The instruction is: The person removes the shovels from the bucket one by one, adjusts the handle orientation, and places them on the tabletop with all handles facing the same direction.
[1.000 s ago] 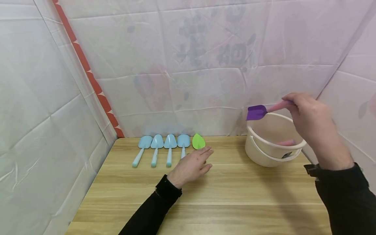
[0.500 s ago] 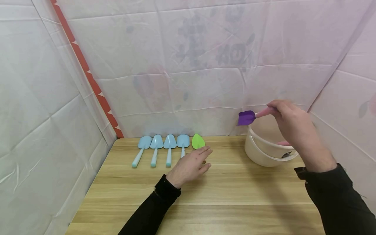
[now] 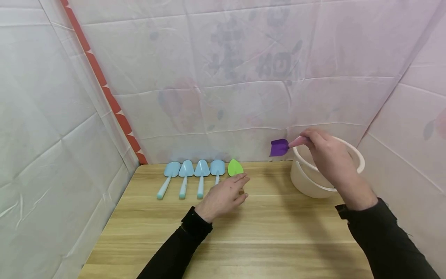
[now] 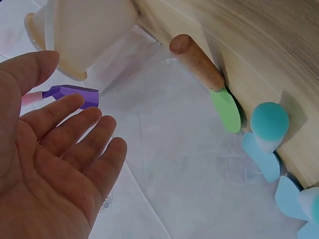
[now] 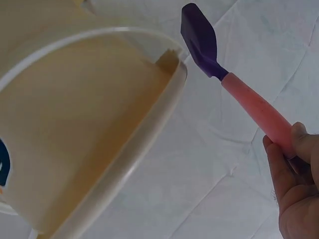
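My right hand [image 3: 329,157] pinches the pink handle end of a small toy shovel [image 3: 280,147] with a purple blade, as the right wrist view also shows. It holds the shovel in the air at the left side of the cream bucket [image 3: 310,186], blade pointing left. My left hand [image 3: 223,197] hovers over the table with its fingers extended and holds nothing. Just beyond it lies a green-bladed trowel [image 3: 235,167], whose wooden handle [image 4: 197,62] shows in the left wrist view. A blue shovel [image 3: 217,167] lies beside that, its handle partly hidden by my left hand.
Several blue shovels with pale handles, among them one at the far left [image 3: 172,169], lie in a row along the back of the wooden table [image 3: 244,248]. White sheeting [image 3: 209,108] stands behind the table and on both sides.
My right hand has moved left and down with the purple-bladed shovel, from above the bucket to beyond its left rim. The left hand has barely moved.
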### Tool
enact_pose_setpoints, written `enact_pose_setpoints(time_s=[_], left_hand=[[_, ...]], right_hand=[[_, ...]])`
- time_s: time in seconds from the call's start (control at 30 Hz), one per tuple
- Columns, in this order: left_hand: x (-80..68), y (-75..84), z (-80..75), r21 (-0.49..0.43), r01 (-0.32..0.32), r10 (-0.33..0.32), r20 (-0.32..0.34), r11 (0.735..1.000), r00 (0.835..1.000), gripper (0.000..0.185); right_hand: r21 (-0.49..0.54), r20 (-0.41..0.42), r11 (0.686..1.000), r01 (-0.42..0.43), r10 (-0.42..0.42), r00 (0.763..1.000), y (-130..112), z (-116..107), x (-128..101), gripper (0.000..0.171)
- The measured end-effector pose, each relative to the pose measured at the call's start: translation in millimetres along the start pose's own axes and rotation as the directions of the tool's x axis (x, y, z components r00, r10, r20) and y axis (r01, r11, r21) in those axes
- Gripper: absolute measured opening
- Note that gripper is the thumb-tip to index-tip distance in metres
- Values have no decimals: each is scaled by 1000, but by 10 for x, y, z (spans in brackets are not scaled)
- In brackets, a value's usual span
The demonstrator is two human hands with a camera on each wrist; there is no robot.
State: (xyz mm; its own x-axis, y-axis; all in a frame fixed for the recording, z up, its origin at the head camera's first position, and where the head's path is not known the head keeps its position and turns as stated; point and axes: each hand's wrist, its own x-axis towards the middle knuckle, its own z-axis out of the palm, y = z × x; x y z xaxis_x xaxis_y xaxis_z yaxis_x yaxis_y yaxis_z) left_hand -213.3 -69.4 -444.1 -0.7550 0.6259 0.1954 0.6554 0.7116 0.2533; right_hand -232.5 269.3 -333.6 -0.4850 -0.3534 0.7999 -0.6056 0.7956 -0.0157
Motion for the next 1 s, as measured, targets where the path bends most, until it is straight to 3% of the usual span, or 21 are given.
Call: enact_pose_setpoints(time_s=[0.13, 0.63, 1.0], left_hand=[[-12, -24, 0, 30, 3, -3, 6, 1000, 1000, 60], [-85, -126, -1, 27, 16, -16, 13, 1000, 1000, 62], [-151, -196, 8, 58, 14, -15, 5, 998, 1000, 62]], right_hand=[[-18, 2, 1000, 22, -22, 1000, -69, 81, -41, 25], [68, 19, 994, -84, 83, 996, -327, 384, -176, 21], [64, -16, 994, -90, 91, 996, -407, 657, -301, 19]])
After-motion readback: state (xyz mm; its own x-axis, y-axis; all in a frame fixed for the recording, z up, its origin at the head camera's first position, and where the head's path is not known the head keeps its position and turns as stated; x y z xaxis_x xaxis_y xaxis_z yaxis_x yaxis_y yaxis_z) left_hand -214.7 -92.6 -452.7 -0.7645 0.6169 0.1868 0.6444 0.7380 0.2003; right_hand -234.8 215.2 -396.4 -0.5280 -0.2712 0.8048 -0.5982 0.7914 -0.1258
